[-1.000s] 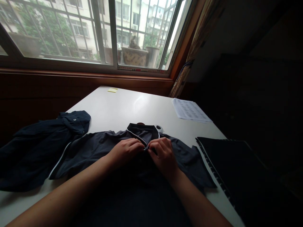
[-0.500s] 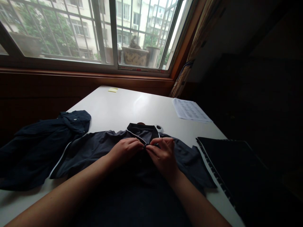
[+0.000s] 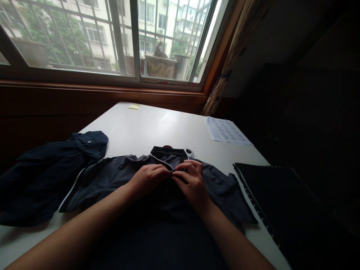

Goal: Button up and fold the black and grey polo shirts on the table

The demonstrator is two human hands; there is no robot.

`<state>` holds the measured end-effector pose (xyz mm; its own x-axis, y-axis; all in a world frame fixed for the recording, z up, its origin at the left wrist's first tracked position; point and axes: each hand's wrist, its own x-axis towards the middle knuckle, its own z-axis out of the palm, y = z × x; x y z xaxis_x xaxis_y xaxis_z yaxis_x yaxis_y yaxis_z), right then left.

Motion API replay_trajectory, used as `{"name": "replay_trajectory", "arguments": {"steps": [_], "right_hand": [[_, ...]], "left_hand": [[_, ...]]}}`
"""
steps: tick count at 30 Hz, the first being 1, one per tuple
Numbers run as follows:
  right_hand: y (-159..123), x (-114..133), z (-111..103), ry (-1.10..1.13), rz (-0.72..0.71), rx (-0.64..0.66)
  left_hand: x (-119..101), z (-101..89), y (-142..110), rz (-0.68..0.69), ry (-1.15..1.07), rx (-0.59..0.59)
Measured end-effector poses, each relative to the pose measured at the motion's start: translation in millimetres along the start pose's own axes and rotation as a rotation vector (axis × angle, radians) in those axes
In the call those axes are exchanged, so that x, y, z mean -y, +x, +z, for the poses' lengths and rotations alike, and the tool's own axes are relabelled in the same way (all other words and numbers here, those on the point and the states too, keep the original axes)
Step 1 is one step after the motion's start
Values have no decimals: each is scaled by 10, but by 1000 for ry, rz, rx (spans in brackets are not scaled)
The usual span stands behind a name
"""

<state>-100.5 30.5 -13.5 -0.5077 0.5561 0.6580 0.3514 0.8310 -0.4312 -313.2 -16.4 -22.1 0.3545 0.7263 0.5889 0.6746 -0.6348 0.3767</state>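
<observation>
A dark short-sleeved polo shirt (image 3: 112,176) with white piping lies spread on the white table (image 3: 146,127), its collar toward the window. Just below the collar opening, my left hand (image 3: 150,178) pinches the edge of the front placket. My right hand (image 3: 191,180) meets it there, thumb and fingers closed on the other side of the placket. The fingertips of both hands almost touch. Whatever small fastening sits between them is hidden by the fingers and the dark cloth.
Another dark blue garment (image 3: 50,168) with a button lies bunched at the left. Printed papers (image 3: 227,131) and a yellow sticky note (image 3: 134,107) lie farther back. A black item with a ridged edge (image 3: 275,187) is at the right. A white round object (image 3: 190,152) sits behind the collar.
My right hand has shifted slightly left, its fingers drawing closer to the left fingertips at the placket. My left hand stays nearly still, and the shirt lies as before.
</observation>
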Motion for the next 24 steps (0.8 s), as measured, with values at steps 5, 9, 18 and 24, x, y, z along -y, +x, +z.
{"name": "replay_trajectory", "arguments": {"steps": [5, 9, 18, 24], "right_hand": [[18, -22, 15, 74, 12, 24], [36, -34, 17, 120, 50, 41], [45, -22, 17, 166, 109, 32], [52, -6, 9, 173, 117, 39]], "left_hand": [[4, 11, -12, -19, 32, -9], [-4, 26, -9, -44, 5, -37], [-29, -15, 12, 2, -22, -36], [11, -6, 2, -15, -91, -14]]}}
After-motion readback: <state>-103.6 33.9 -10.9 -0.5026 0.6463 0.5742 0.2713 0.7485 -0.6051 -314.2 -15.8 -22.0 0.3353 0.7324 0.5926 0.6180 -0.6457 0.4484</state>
